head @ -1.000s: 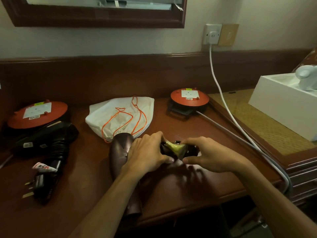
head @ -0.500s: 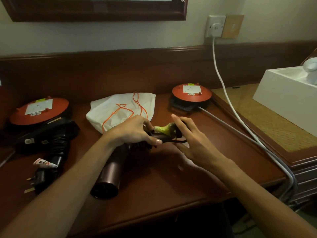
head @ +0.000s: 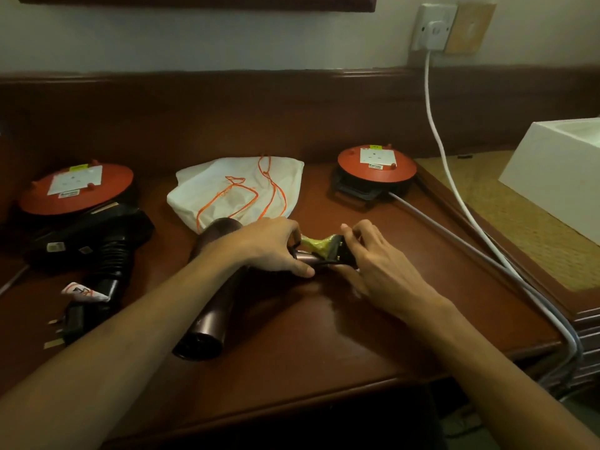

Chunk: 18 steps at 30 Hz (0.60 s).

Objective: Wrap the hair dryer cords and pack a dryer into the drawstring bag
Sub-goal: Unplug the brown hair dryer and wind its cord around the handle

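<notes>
On the wooden desk (head: 373, 326), the maroon hair dryer (head: 211, 306) lay nozzle toward the viewer. The left hand (head: 269, 248) gripped its handle; just right of it, the right hand (head: 373, 261) pinched the black plug (head: 339, 251). Beyond the dryer, touching it, lay the white drawstring bag (head: 233, 190).

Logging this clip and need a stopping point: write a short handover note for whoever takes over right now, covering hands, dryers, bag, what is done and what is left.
Left hand grips the brown dryer at its handle, on the desk.
Right hand pinches the plug of that dryer, next to the yellow tie.
Black dryer lies at left, cord wound round its handle, plug loose.
Bag lies flat behind the brown dryer, holding no dryer.
Done: black dryer's cord wrapped.
Left: secure the brown dryer's cord, then bag a dryer.
</notes>
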Each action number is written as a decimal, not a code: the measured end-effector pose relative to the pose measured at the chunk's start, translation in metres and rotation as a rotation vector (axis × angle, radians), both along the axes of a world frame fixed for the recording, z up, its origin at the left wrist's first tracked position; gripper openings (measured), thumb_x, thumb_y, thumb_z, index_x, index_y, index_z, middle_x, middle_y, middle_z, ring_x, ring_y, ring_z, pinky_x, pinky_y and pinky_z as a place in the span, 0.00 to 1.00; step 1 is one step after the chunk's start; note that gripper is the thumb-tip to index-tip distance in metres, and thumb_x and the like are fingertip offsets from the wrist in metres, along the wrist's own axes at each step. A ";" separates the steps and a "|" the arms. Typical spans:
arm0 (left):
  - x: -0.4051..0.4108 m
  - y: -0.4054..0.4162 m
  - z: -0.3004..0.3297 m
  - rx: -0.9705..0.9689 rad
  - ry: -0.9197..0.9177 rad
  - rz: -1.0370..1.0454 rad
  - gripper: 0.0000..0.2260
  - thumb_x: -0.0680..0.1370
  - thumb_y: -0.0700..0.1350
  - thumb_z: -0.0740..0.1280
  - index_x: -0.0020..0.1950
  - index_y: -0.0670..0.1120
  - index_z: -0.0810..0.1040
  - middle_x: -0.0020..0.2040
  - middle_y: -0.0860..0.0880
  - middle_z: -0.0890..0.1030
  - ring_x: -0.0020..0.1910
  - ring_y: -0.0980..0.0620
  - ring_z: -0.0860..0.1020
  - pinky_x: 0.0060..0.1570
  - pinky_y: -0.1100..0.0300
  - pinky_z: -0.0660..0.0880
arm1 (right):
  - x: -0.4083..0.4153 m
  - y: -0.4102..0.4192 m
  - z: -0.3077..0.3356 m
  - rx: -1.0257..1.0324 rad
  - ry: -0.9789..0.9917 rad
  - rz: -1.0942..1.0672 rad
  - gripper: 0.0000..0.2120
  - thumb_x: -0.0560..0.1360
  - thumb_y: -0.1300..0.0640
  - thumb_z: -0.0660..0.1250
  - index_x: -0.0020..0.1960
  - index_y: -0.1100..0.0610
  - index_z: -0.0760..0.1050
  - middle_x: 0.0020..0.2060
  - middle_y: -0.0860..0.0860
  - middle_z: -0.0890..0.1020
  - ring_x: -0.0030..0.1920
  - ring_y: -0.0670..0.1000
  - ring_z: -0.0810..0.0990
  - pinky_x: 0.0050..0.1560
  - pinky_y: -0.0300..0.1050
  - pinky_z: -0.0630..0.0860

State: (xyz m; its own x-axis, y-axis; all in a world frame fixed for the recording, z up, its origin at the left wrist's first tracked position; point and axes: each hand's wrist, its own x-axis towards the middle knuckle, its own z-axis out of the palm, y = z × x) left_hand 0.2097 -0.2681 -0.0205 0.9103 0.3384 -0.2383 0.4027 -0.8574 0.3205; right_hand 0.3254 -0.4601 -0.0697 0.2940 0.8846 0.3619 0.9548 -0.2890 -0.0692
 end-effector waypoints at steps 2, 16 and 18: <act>0.001 -0.006 -0.011 0.029 -0.128 -0.085 0.41 0.69 0.64 0.76 0.76 0.55 0.62 0.67 0.51 0.76 0.65 0.48 0.75 0.64 0.51 0.74 | 0.002 0.002 0.002 0.005 0.022 0.017 0.37 0.80 0.45 0.64 0.78 0.66 0.57 0.63 0.57 0.67 0.58 0.54 0.72 0.55 0.46 0.78; 0.017 -0.018 -0.035 0.256 -0.300 -0.232 0.36 0.75 0.71 0.62 0.79 0.62 0.58 0.54 0.50 0.72 0.54 0.49 0.72 0.53 0.52 0.74 | -0.002 -0.009 -0.008 0.081 0.043 0.043 0.20 0.76 0.61 0.69 0.66 0.65 0.73 0.62 0.61 0.74 0.58 0.58 0.77 0.49 0.50 0.83; 0.017 -0.021 -0.036 0.290 -0.324 -0.221 0.34 0.76 0.72 0.60 0.79 0.60 0.59 0.53 0.51 0.71 0.52 0.50 0.71 0.50 0.55 0.71 | -0.004 -0.007 -0.010 0.110 0.057 0.031 0.25 0.75 0.63 0.70 0.70 0.67 0.70 0.60 0.61 0.78 0.57 0.58 0.78 0.50 0.50 0.82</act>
State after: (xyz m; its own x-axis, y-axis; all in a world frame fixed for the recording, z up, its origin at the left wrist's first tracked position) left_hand 0.2269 -0.2887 -0.0566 0.9797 0.1387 0.1450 0.1194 -0.9837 0.1345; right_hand 0.3211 -0.4672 -0.0794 0.2898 0.8494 0.4411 0.9569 -0.2468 -0.1533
